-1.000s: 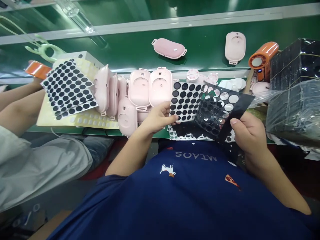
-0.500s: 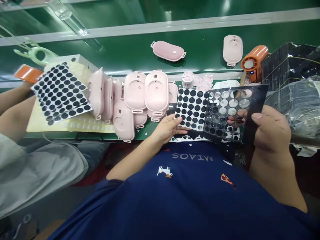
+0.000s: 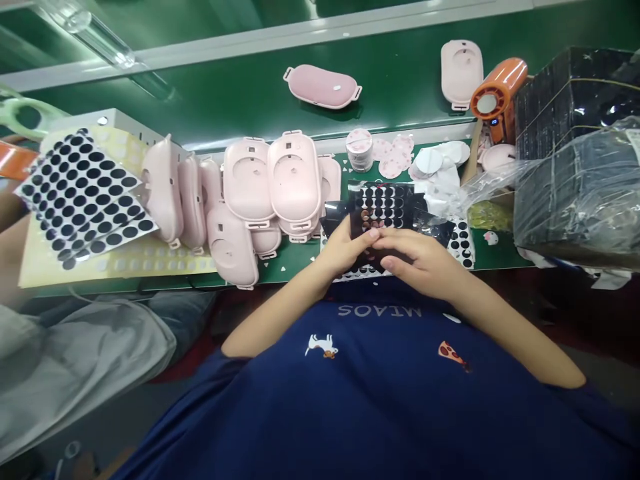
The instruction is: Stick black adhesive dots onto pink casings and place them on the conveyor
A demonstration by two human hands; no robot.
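Observation:
My left hand and my right hand meet at the table's front edge, fingertips touching over a sheet of black round pads. Both hands pinch the near edge of that sheet. A black punched-out film lies partly under my right hand. Another dotted sheet lies flat beneath them. A cluster of pink plastic shells stands just left of my left hand.
A co-worker's arm and sheets of black pads are at the left. Two pink shells lie on the green conveyor. An orange handheld fan, white round stickers and black wrapped bundles sit at the right.
My right hand came in from the right and lowered the black punched film. Both hands now meet at the sheet of pads, which has dropped closer to the table.

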